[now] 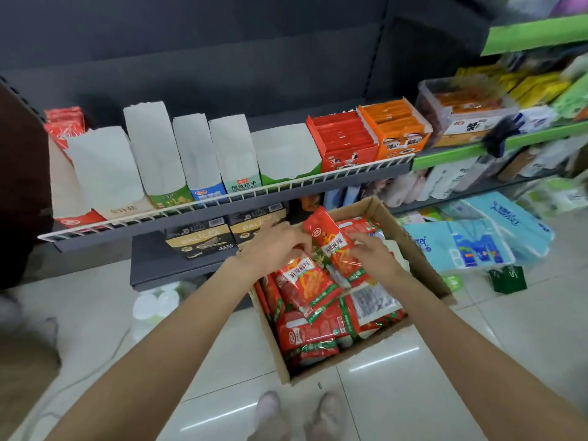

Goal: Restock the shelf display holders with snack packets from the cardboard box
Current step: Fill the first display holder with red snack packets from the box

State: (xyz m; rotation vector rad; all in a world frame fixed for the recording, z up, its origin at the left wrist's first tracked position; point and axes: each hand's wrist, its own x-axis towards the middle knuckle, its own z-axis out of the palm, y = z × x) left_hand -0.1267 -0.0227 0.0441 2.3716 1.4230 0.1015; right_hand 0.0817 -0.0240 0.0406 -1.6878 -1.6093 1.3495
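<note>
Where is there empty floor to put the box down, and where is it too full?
Bare tiles lie in front of the cardboard box, near the feet. Right of the box, blue packs crowd the floor. The box is packed with red packets.

A pale tiled floor [397, 405] carries an open cardboard box [410, 246], which stands in front of the shelving and is packed with red snack packets [305, 338]. To the box's right, blue-and-white soft packs [471, 246] lie on the tiles, with a small dark green box [507, 279] just beside them. A dark shelf [203, 214] with a white wire rail along its front edge carries a row of display holders [159, 154], most showing bare white interiors; at the row's right end stand a red carton [343, 141] and an orange carton [397, 128], both filled. A lower shelf [152, 262] carries two black-and-gold boxes [203, 240].
</note>
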